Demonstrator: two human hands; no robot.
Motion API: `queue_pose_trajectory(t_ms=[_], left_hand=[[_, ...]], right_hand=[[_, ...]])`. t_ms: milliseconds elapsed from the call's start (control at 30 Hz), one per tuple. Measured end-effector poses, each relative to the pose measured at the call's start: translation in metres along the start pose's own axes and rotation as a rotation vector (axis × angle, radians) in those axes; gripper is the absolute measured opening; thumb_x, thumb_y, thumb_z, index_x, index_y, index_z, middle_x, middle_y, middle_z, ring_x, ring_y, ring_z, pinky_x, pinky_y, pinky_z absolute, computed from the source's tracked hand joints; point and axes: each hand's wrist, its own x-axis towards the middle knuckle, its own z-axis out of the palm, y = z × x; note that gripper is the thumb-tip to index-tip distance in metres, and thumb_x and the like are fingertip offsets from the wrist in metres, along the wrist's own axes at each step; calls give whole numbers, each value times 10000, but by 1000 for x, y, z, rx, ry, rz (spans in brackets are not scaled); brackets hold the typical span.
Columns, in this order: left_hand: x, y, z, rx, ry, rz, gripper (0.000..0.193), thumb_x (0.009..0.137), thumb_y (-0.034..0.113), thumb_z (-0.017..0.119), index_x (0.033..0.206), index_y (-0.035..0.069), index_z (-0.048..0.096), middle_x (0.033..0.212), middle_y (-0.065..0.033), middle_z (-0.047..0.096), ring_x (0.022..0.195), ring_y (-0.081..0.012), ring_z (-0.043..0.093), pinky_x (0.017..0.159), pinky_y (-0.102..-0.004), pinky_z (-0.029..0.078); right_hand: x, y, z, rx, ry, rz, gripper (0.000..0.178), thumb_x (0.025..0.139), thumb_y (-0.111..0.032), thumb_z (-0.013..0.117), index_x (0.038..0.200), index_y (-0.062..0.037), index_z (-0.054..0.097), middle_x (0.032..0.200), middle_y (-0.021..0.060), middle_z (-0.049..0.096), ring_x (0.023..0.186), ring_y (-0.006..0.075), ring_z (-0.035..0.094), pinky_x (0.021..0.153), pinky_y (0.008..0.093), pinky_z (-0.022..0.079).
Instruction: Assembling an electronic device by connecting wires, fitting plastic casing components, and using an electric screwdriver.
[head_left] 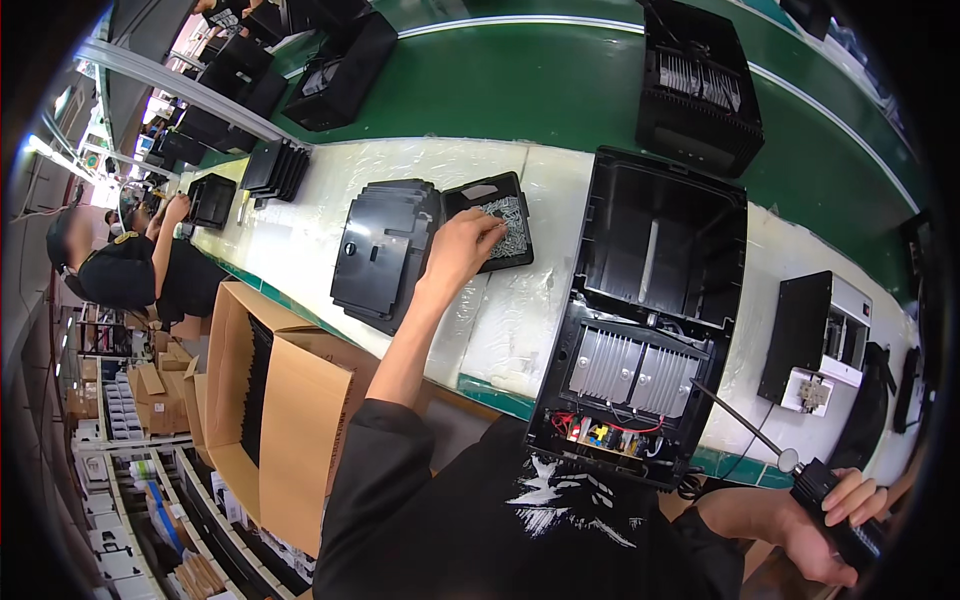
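Observation:
My left hand [464,250] reaches into a black tray [463,198] of loose silver screws [515,228]. Its fingers are pinched together over the pile; whatever is between them is hidden. At the lower right, my right hand [832,525] grips a black electric screwdriver [818,486]. The long bit slants up and left, its tip near the silver finned heat sinks [602,366]. These sit in the lower half of an opened black housing [668,225] in front of me. Red wires and a circuit board [622,440] show at its near end.
Stacked black panels [385,250] lie left of the tray. An open cardboard box [305,420] stands by the bench at left. Beyond the bench, black units [698,100] sit on a green surface [500,90]. A black-and-white device [820,335] is at right. Another person [130,265] works at far left.

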Motion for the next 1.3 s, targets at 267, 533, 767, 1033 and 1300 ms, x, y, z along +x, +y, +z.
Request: queue_pose_trajectory(t_ms=[267, 533, 767, 1033, 1300], left_hand=[[0, -1, 1, -147, -19, -235, 230, 802, 221, 705, 907, 17, 703, 813, -147, 669, 685, -257, 643, 627, -324, 485], [4, 4, -10, -153, -88, -327, 254, 794, 228, 724, 907, 2, 704, 739, -149, 670, 613, -189, 624, 588, -293, 468], [1, 24, -18, -421, -102, -475, 208, 838, 157, 689, 915, -36, 700, 689, -80, 665, 615, -92, 591, 586, -221, 457], [-20, 88, -19, -1439, -279, -261, 290, 943, 212, 568, 990, -62, 650, 808, -71, 637, 710, -127, 593, 654, -260, 501], [-6, 14, 8, -2223, -91, -709, 219, 967, 202, 525, 1008, -3, 590, 796, -17, 581, 692, -69, 535, 614, -183, 480]], right_hand=[[-6, -1, 11, -3, -14, 21, 594, 684, -603, 672, 720, -80, 393, 675, 13, 389, 494, 105, 411, 622, 279, 347], [-9, 3, 6, 51, -93, 62, 591, 693, -596, 666, 737, -83, 377, 666, 11, 390, 482, 104, 405, 630, 276, 351], [-2, 2, 6, 251, -206, 85, 605, 690, -568, 685, 803, -49, 393, 694, 14, 413, 474, 101, 407, 638, 269, 378], [-6, 2, 29, 386, -228, 91, 583, 666, -527, 712, 799, -43, 415, 690, 11, 451, 466, 93, 428, 620, 234, 376], [-6, 0, 36, 422, -292, -79, 570, 689, -589, 650, 737, -64, 433, 647, -2, 477, 440, 77, 435, 604, 204, 364]])
